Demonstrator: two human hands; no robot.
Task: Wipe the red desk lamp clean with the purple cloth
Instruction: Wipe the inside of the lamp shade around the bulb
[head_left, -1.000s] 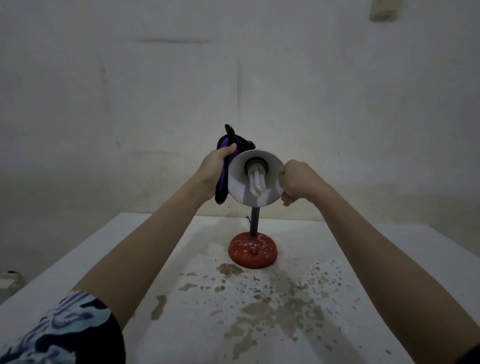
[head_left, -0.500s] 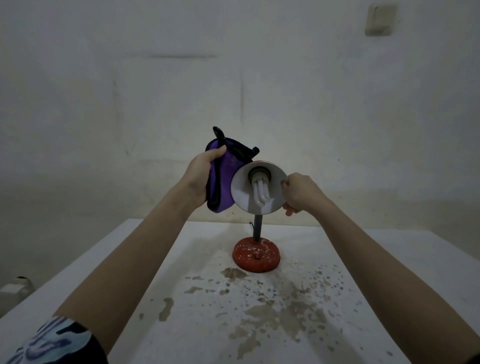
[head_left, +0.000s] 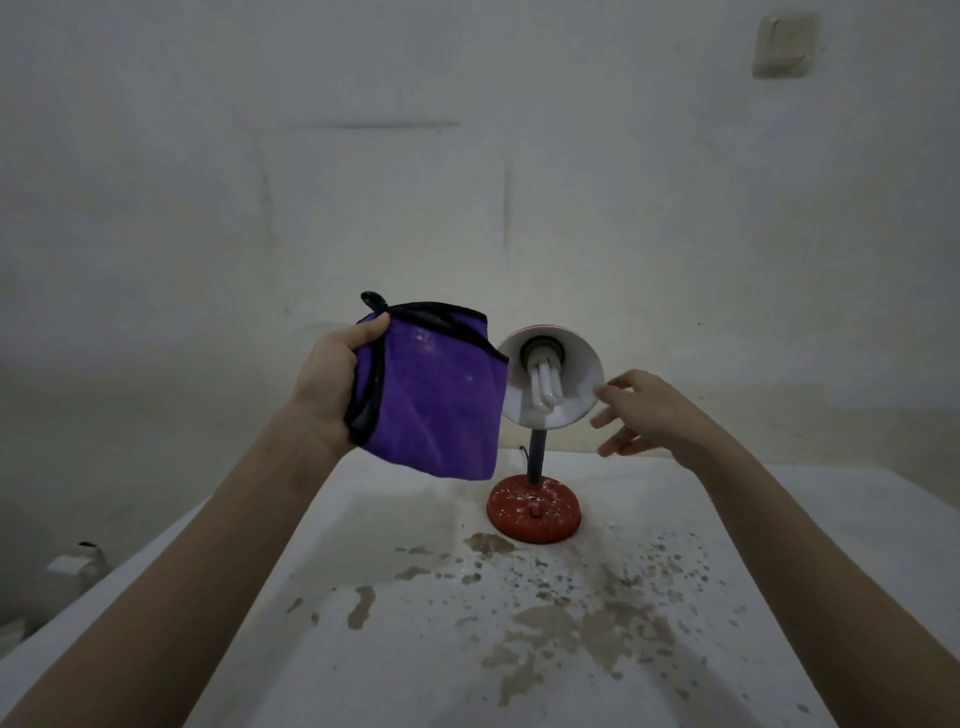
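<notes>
The red desk lamp (head_left: 540, 431) stands near the far middle of the stained white table (head_left: 363, 649), its shade tipped toward the camera so the coiled bulb (head_left: 545, 382) shows. The right hand (head_left: 641, 413), which half a second ago gripped the shade's right rim, has let go: its fingers are now spread and loose, just beside the rim, and whether a fingertip still brushes it I cannot tell. The left hand (head_left: 332, 384) has drawn the purple cloth (head_left: 431, 395) away from the back of the shade; it pinches the cloth's black-trimmed left edge, and the cloth now hangs open and flat, its right corner overlapping the shade's left rim
</notes>
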